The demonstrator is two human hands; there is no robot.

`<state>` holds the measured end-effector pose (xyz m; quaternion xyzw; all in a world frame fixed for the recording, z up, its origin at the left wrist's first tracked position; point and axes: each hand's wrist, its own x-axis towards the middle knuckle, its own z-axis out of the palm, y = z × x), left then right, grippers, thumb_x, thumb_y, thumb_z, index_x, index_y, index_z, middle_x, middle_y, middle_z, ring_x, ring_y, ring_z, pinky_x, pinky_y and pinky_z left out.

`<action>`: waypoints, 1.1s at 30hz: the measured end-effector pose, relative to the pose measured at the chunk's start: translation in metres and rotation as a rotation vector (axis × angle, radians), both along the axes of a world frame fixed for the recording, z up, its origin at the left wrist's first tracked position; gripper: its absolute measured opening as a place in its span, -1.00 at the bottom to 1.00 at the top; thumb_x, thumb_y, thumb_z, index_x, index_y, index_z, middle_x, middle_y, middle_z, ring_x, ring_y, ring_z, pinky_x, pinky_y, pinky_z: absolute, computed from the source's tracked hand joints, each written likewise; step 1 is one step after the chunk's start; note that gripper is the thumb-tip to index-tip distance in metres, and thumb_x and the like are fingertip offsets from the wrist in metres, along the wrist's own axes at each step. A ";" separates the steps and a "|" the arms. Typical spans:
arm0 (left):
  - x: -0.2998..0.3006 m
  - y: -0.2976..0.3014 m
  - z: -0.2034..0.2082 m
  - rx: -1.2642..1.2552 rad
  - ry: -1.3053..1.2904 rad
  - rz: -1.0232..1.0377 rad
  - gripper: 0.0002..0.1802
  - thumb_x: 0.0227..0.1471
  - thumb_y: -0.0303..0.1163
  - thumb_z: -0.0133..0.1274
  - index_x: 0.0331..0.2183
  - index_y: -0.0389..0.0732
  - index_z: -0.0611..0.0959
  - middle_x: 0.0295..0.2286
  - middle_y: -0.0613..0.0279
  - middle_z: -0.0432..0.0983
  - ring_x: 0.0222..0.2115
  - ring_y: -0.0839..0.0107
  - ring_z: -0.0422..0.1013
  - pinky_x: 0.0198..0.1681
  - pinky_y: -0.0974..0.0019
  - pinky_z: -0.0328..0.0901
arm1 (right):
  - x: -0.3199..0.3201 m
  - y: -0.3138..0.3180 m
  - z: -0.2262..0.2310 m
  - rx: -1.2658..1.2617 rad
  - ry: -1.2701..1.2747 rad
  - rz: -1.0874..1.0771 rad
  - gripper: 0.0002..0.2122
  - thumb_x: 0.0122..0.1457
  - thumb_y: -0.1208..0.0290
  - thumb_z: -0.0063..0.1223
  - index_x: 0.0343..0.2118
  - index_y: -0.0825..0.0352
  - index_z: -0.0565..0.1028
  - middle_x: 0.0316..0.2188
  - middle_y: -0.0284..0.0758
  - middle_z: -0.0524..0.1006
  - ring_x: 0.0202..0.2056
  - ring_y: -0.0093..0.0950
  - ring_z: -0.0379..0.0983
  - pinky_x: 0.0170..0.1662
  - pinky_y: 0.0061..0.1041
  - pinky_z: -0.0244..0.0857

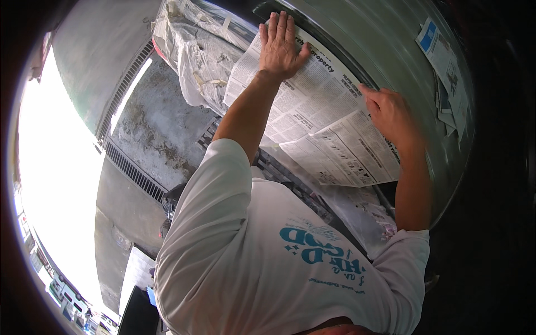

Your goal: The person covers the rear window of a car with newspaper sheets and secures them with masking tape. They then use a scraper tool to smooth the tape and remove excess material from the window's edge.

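A printed newspaper sheet (315,106) hangs over the edge of a grey-green vehicle body panel (357,28). Its upper edge runs along a dark strip (349,70) on the panel. My left hand (281,47) lies flat on the sheet's upper left part, fingers stretched toward the strip. Farther right along the same edge is my right hand (391,114). Its index finger is stretched out and touches the edge of the sheet, while the other fingers are partly curled and partly hidden. I see nothing held in either hand.
Folded newspapers (446,78) lie on the panel at the right. Plastic sheeting and paper (198,61) cover a part at the upper left, and more clear plastic (357,209) hangs below the sheet. A drain grate (134,170) crosses the concrete floor; a black bag (172,198) stands near it.
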<state>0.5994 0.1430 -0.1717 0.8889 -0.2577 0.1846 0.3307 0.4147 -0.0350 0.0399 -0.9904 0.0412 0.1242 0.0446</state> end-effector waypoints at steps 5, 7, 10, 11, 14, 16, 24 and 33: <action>-0.001 -0.001 0.002 -0.005 0.013 -0.016 -0.07 0.21 0.10 -0.10 0.33 -0.44 0.20 0.38 -0.20 -0.01 0.44 -0.12 -0.21 0.45 -0.26 -0.33 | 0.008 0.010 -0.022 -0.362 0.076 0.025 -0.68 0.38 0.47 -0.06 0.14 0.28 0.54 -0.21 -0.07 0.61 -0.20 -0.19 0.66 -0.18 -0.26 0.60; -0.001 0.001 0.003 -0.007 0.025 -0.022 -0.07 0.21 0.10 -0.11 0.34 -0.43 0.19 0.38 -0.19 -0.02 0.44 -0.11 -0.21 0.45 -0.26 -0.33 | 0.008 0.012 -0.028 -0.404 0.106 0.018 -0.66 0.38 0.48 -0.07 0.18 0.28 0.50 -0.16 -0.05 0.59 -0.17 -0.16 0.66 -0.14 -0.28 0.62; 0.001 0.000 -0.001 -0.024 0.027 -0.031 -0.06 0.23 0.13 -0.12 0.35 -0.39 0.15 0.38 -0.20 -0.04 0.43 -0.15 -0.21 0.43 -0.33 -0.34 | 0.009 0.014 -0.031 -0.425 0.146 0.016 -0.64 0.38 0.47 -0.08 0.22 0.27 0.47 -0.12 -0.04 0.58 -0.17 -0.15 0.66 -0.14 -0.31 0.63; 0.000 0.001 -0.001 -0.020 0.026 -0.028 -0.06 0.23 0.12 -0.12 0.35 -0.39 0.15 0.38 -0.20 -0.04 0.43 -0.14 -0.21 0.43 -0.32 -0.34 | 0.009 0.014 -0.032 -0.429 0.151 0.011 -0.64 0.39 0.46 -0.09 0.22 0.27 0.46 -0.11 -0.04 0.57 -0.17 -0.15 0.66 -0.15 -0.31 0.63; 0.000 0.001 0.001 -0.009 0.037 -0.029 -0.07 0.23 0.12 -0.12 0.36 -0.39 0.15 0.39 -0.19 -0.04 0.43 -0.13 -0.22 0.43 -0.30 -0.34 | 0.008 0.013 -0.035 -0.435 0.157 -0.005 -0.63 0.41 0.45 -0.12 0.25 0.25 0.45 -0.10 -0.04 0.57 -0.18 -0.16 0.67 -0.17 -0.31 0.63; -0.001 0.000 0.001 -0.003 0.048 -0.025 -0.07 0.24 0.13 -0.13 0.36 -0.38 0.15 0.39 -0.18 -0.04 0.44 -0.13 -0.22 0.43 -0.30 -0.34 | 0.007 0.012 -0.036 -0.437 0.158 -0.013 -0.62 0.42 0.45 -0.13 0.27 0.22 0.43 -0.09 -0.05 0.56 -0.19 -0.17 0.67 -0.18 -0.31 0.64; 0.000 0.000 -0.001 -0.003 0.031 -0.026 -0.09 0.26 0.11 -0.16 0.36 -0.39 0.15 0.39 -0.18 -0.04 0.44 -0.13 -0.22 0.44 -0.29 -0.34 | 0.004 0.014 -0.038 -0.460 0.165 -0.022 -0.56 0.40 0.48 -0.10 0.33 0.10 0.37 -0.12 -0.09 0.55 -0.23 -0.24 0.67 -0.21 -0.36 0.64; 0.002 0.001 -0.001 -0.060 0.065 -0.073 -0.18 0.39 0.09 -0.38 0.37 -0.39 0.13 0.39 -0.17 -0.07 0.43 -0.16 -0.24 0.42 -0.32 -0.34 | 0.002 0.014 -0.045 -0.488 0.132 -0.047 -0.51 0.33 0.51 -0.01 0.32 0.12 0.37 -0.12 -0.11 0.55 -0.23 -0.25 0.68 -0.22 -0.38 0.66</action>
